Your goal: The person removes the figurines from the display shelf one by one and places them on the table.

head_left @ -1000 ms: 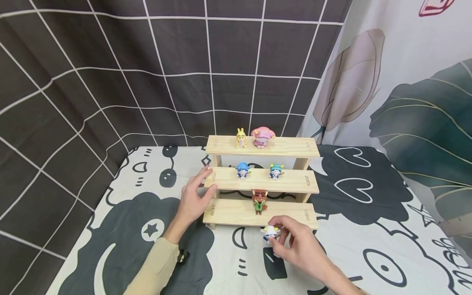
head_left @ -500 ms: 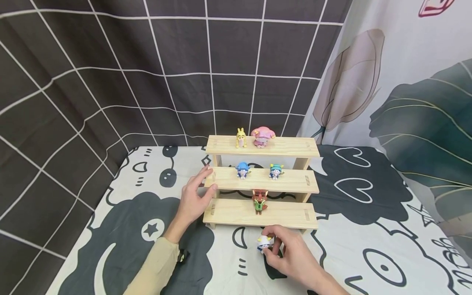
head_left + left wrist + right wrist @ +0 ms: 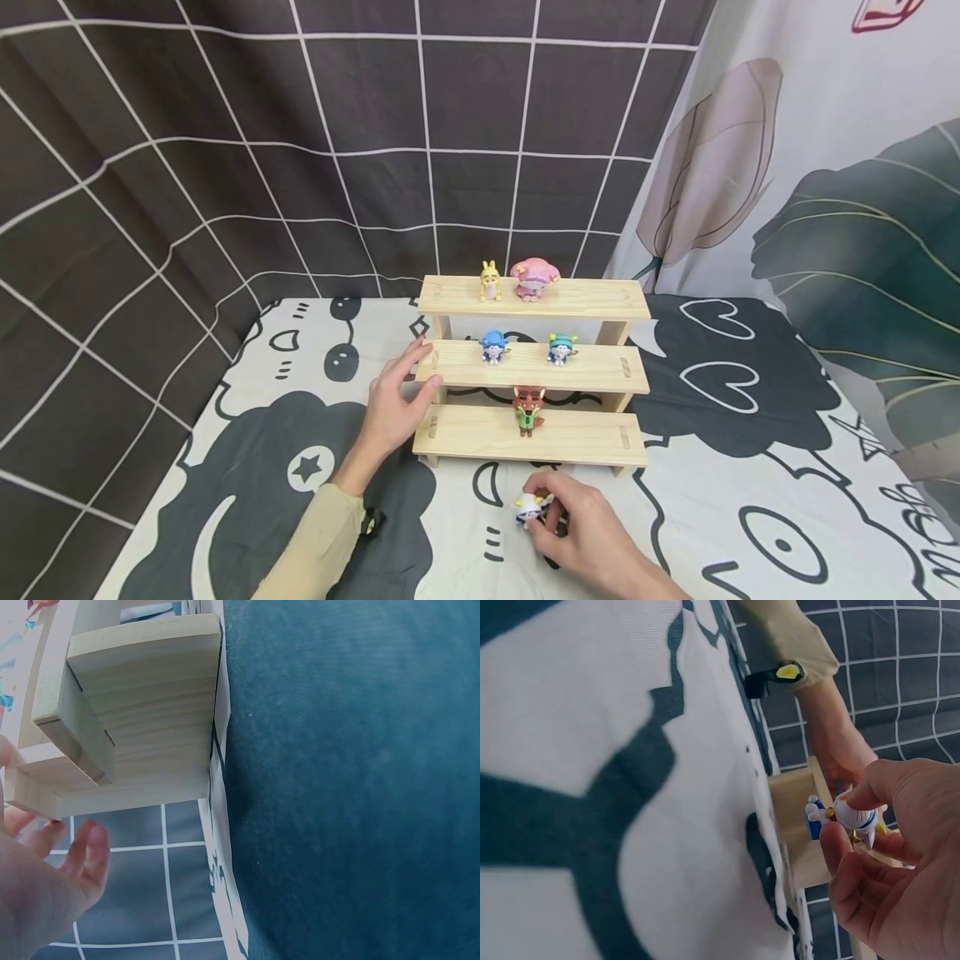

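Note:
My right hand (image 3: 588, 529) pinches a small figurine with a white hat and yellow horns (image 3: 527, 507) between thumb and fingers, just in front of the lowest step. In the right wrist view the same figurine (image 3: 855, 815) shows its white head and a blue and white lower part. My left hand (image 3: 393, 400) holds the left end of the middle step of a three-tier wooden display shelf (image 3: 465, 435), thumb at the front edge and fingers at the back. From the left wrist view, fingers of the left hand (image 3: 49, 877) lie against the shelf's end, some partly hidden.
On the top step stand a yellow figurine (image 3: 491, 282) and a pink one (image 3: 534, 279). The middle step bears a blue-hatted figurine (image 3: 493, 347) and a green-hatted one (image 3: 560, 349). A fox figurine (image 3: 528, 411) stands on the lowest step. Behind hangs a dark checked curtain (image 3: 480, 100).
The right hand has moved left and toward the front, away from the lowest step, carrying the white-hatted figurine. My left hand stays at the shelf's left end.

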Tool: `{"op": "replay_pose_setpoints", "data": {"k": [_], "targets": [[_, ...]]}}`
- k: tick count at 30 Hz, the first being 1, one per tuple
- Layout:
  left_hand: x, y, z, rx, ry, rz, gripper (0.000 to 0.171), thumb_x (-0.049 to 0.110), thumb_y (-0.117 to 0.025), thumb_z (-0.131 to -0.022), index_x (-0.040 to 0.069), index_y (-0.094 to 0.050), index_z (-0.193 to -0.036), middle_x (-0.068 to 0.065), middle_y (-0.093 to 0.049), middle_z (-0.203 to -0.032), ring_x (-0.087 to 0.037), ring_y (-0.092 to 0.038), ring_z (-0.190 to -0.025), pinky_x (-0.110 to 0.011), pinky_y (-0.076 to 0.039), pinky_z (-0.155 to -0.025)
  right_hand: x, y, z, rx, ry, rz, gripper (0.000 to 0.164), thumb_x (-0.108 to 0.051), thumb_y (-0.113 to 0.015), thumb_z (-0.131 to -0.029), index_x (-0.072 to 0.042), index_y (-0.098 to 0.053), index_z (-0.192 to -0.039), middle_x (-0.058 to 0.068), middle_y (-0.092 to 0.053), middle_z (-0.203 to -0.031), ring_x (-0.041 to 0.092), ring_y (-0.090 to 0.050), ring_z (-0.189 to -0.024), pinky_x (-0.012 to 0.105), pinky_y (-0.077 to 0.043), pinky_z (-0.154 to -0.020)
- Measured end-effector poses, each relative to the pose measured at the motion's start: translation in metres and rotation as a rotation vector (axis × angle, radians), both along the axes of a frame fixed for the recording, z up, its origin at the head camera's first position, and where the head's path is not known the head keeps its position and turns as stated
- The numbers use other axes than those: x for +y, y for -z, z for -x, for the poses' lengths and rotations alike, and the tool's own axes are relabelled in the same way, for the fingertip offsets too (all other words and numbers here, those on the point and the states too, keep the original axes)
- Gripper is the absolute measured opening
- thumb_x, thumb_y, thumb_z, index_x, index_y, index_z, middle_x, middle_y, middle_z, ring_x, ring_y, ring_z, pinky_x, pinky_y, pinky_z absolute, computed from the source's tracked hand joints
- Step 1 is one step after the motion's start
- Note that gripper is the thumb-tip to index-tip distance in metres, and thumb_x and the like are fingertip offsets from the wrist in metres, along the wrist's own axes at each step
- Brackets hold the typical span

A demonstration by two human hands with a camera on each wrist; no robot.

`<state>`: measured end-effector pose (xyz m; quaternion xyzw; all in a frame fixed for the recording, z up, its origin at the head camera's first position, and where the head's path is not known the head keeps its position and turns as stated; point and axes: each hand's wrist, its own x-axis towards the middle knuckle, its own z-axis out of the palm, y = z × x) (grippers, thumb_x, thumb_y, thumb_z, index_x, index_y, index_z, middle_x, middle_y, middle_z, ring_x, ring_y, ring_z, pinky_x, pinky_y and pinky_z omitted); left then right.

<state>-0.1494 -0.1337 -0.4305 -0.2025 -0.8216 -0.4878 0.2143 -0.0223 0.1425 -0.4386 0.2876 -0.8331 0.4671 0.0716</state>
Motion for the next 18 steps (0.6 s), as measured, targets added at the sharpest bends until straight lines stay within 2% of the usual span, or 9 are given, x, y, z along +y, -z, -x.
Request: {"op": "replay_pose_setpoints", "data": {"k": [9,18], "targets": [[-0.0009,0.0004,-0.0002,0.0,-0.006,0.001,0.044,0.01,-0.071,-0.091,0.002,-0.062,-0.133,-0.016,-0.053,-0.145,-0.029,-0.053,-0.129,-0.049,-0.051,-0.087,-0.0026,0.0027,-0.0018,-0.091,0.008,-0.011,0.038,0.004,-0.075,-0.078,-0.02,-0.062,-0.104,-0.01,-0.062,-0.088,-0.004,-0.053,-0.061,0.016,-0.045,-0.048],[-0.0004,0.0006,0.0004,0.006,-0.003,0.002,0.045,0.009,-0.071,-0.09,0.002,-0.062,-0.133,-0.02,-0.053,-0.144,-0.03,-0.053,-0.128,-0.05,-0.051,-0.087,-0.0042,0.0086,-0.0031,-0.018,0.01,-0.023,0.039,0.004,-0.076,-0.075,-0.018,-0.062,-0.103,-0.01,-0.062,-0.086,-0.004,-0.053,-0.062,0.014,-0.045,-0.053]]}}
